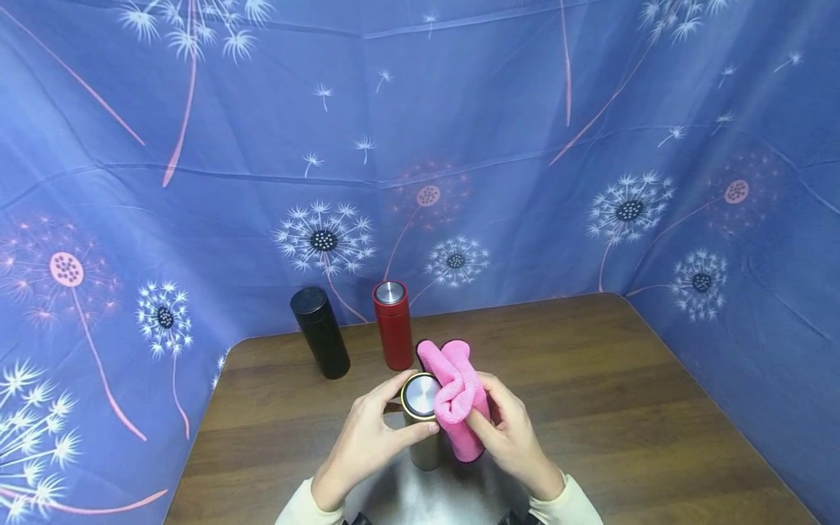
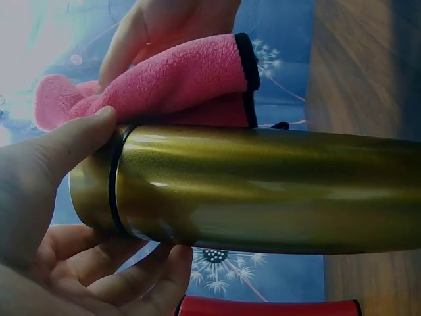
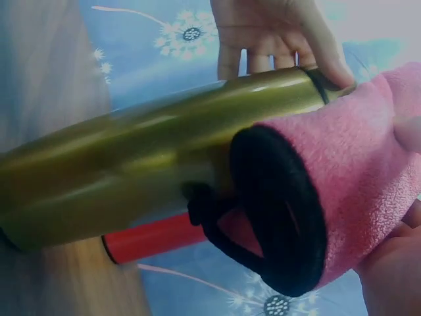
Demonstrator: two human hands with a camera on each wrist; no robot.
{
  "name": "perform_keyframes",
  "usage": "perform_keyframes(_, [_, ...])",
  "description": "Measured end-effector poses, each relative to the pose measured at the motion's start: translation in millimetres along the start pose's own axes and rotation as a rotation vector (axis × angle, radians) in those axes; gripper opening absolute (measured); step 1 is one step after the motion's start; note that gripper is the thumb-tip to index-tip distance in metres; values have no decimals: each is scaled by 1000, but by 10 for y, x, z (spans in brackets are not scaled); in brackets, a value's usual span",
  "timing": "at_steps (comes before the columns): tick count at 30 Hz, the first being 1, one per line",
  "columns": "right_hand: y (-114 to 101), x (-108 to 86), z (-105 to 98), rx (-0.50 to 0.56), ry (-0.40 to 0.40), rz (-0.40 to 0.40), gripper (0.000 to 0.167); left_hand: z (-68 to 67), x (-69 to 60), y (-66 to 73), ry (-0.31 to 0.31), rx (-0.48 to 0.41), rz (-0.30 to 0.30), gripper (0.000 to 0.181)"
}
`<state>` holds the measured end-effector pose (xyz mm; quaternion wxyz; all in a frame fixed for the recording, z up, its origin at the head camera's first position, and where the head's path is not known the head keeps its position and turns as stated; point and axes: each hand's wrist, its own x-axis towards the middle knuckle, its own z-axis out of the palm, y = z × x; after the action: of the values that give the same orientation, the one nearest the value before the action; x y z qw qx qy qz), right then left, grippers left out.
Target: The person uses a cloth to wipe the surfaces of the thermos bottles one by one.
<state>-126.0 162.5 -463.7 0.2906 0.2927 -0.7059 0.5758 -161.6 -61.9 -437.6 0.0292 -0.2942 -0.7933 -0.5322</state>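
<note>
A gold bottle (image 1: 425, 453) with a silver-topped lid (image 1: 421, 394) stands upright near the table's front. My left hand (image 1: 369, 435) grips it around the lid end, thumb on one side and fingers on the other, as the left wrist view shows. Against the bottle's right side is a pink fluffy cloth (image 1: 467, 430) with black edging, which my right hand (image 1: 515, 437) holds between thumb and fingers. In the right wrist view the pink cloth (image 3: 358, 171) is rolled like a sleeve, with a dark round opening and a black loop beside the gold bottle (image 3: 151, 148).
On the wooden table (image 1: 590, 379), a black bottle (image 1: 321, 335) stands at the back left. A red bottle (image 1: 394, 332) stands to its right, behind the gold one. Blue fabric with dandelion prints (image 1: 512, 182) hangs behind and beside the table.
</note>
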Motion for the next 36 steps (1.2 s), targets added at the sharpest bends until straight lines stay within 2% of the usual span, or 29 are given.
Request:
perform_keyframes(12, [193,-180,0,-40,-74,38,54,-7,-5,-33,-23,-6,-5,69])
perform_keyframes(20, [335,-404,19,-65,-129,108,49,-15,-23,-20,-29,-30,9,68])
perform_keyframes(28, [488,-639,74,-150,-170,185,48,-16,-32,-35,-15,-24,17,68])
perform_keyframes(34, [345,-601,119,-170,-167,142,44,-9,-58,-45,-5,-7,-24,74])
perform_keyframes(36, [401,-640,114,-156,-166,141,44,0,-67,-48,-1,-15,-38,76])
